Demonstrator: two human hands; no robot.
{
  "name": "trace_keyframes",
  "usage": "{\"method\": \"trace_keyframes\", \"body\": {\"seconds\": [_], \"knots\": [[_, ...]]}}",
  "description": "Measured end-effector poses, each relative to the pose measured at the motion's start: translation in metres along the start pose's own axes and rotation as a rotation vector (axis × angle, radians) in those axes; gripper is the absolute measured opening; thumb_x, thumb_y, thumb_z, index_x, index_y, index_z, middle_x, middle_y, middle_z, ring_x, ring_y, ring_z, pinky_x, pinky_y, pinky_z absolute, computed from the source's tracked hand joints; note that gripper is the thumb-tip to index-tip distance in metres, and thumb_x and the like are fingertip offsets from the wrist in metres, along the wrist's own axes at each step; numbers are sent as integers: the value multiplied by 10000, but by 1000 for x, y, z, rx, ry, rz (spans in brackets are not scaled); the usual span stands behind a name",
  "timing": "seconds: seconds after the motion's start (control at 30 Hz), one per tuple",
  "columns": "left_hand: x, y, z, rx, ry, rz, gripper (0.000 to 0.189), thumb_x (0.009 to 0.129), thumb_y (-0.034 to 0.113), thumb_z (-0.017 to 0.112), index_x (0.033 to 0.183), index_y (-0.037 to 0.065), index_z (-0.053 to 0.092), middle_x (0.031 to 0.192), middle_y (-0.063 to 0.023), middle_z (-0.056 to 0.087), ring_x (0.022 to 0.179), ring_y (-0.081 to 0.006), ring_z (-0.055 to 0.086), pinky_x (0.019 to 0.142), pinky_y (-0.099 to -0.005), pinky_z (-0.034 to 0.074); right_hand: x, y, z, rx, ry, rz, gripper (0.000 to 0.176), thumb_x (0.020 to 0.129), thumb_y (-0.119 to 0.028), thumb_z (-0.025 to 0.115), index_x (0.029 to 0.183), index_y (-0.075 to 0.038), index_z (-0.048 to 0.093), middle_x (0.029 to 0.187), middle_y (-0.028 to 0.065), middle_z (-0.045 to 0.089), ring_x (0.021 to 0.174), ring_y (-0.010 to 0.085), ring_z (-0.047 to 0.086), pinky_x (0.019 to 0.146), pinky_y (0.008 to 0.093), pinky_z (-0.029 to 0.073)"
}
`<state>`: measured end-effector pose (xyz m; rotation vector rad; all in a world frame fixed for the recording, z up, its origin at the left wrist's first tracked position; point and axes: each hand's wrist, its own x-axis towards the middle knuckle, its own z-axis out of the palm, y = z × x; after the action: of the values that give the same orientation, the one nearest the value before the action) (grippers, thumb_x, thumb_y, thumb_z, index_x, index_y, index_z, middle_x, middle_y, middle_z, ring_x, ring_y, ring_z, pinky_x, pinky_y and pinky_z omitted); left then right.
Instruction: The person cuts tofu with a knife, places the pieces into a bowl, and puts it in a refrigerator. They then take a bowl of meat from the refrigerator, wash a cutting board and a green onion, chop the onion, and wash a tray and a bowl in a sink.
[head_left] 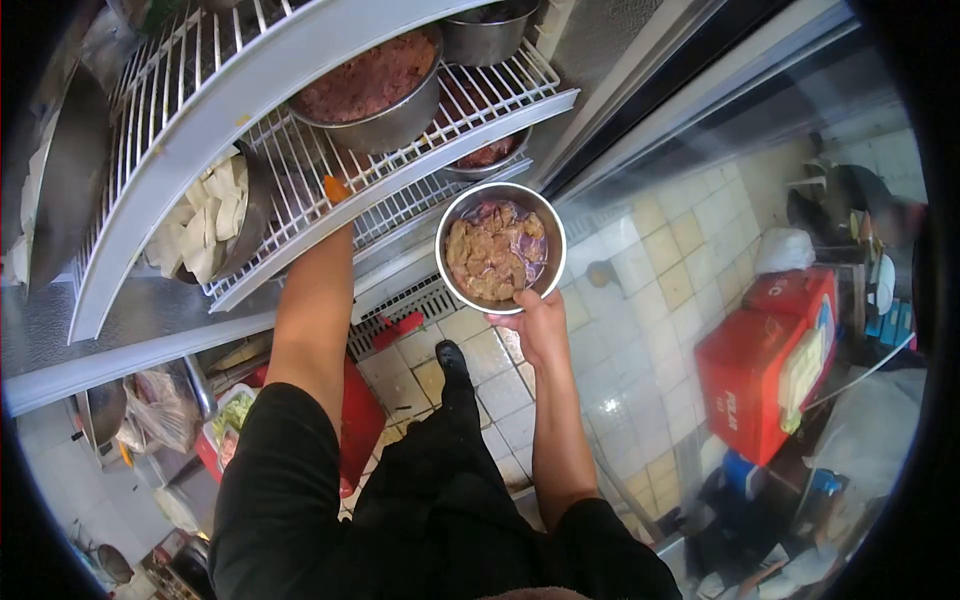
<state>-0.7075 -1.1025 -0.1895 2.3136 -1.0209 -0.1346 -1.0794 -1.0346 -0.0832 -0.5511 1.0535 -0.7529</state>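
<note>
My right hand grips the near rim of a round metal bowl, thumb over the edge. Pieces of brownish raw meat with some liquid lie in it. My left forearm reaches in under the front rail of a white wire shelf. The rail hides that hand, so its fingers cannot be made out; a small orange patch shows just past the rail. Near it, a metal bowl holds pale folded sheets. Higher up stands a large metal pot of minced meat.
Another metal pot is on the upper shelf, and a bowl of dark red meat sits lower. A glass door stands on the right, with red crates seen beyond it. A red container is below my left arm, above the tiled floor.
</note>
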Motion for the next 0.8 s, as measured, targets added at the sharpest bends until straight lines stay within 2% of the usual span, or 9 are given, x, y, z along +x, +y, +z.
{"method": "trace_keyframes", "body": {"seconds": [0.07,0.17,0.4,0.6,0.8], "knots": [[-1,1,-5,-5,8,7,461,854,200,654,1247,-3,524,1185,-230,577,1051,-372,580,902,-440,464,3,-6,8,17,-2,-46,471,835,25,410,1305,58,414,1202,205,577,924,291,679,639,354,631],[-6,3,-11,-14,20,16,471,850,202,660,1250,-3,522,1186,-232,576,1055,-377,577,906,-445,461,6,-4,12,35,24,-56,442,826,12,424,1251,132,435,1089,250,620,806,319,695,622,389,636],[-28,14,-20,-49,94,67,493,840,207,672,1259,-4,519,1187,-237,574,1063,-388,569,914,-456,452,5,-8,12,26,64,-56,437,829,15,413,1250,130,432,1071,255,627,801,323,699,614,384,634],[-63,34,-28,-139,251,163,513,831,211,682,1266,-4,516,1188,-241,573,1070,-398,562,921,-466,444,9,-19,12,-27,88,-75,402,860,4,405,1235,146,425,1050,276,626,760,327,698,616,388,631],[-98,72,-64,-217,239,72,573,805,219,706,1279,-50,530,1178,-266,590,1051,-428,581,878,-471,474,30,-33,22,-50,64,-102,372,885,-16,409,1216,153,419,994,289,629,727,341,689,633,410,626]]}}
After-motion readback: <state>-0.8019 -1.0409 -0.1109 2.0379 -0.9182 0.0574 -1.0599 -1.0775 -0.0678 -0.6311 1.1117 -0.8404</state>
